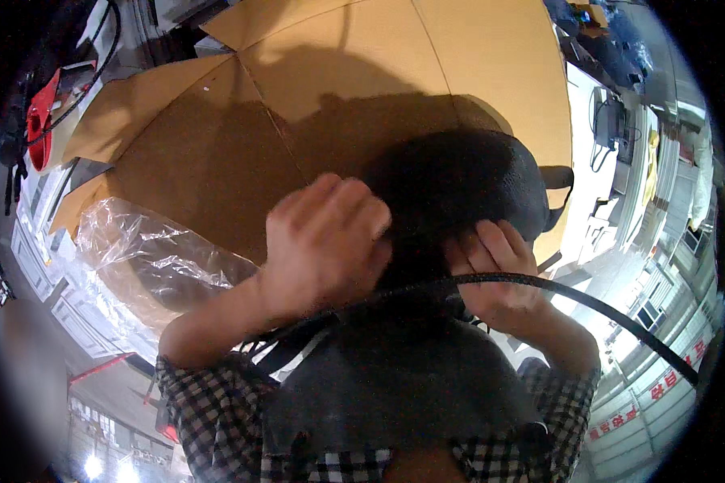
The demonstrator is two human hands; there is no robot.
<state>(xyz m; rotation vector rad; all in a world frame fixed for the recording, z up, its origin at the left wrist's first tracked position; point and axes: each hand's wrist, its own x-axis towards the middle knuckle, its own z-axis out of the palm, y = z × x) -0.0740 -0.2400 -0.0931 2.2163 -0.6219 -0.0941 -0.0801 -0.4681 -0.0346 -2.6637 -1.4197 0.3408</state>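
A rounded black thing with a grained, leather-like surface (pixel 475 173) rests on a brown cardboard sheet (pixel 338 64). A dark loop (pixel 560 187) sticks out at its right end; I cannot tell its kind. My left hand (pixel 326 237) is closed in a fist at its near left side, with the fingertips turned away and whatever they hold hidden. At the near edge, the fingers of my right hand (pixel 495 270) curl against the black surface and seem to grip it. Deep shadow hides the part between both hands.
A crumpled clear plastic bag (pixel 165 258) lies left of my left forearm. A black cable (pixel 596 304) arcs across in front of my right wrist. Beyond the cardboard on the right is a white surface (pixel 592 173) with a dark device and wire. Something red (pixel 42 125) stands far left.
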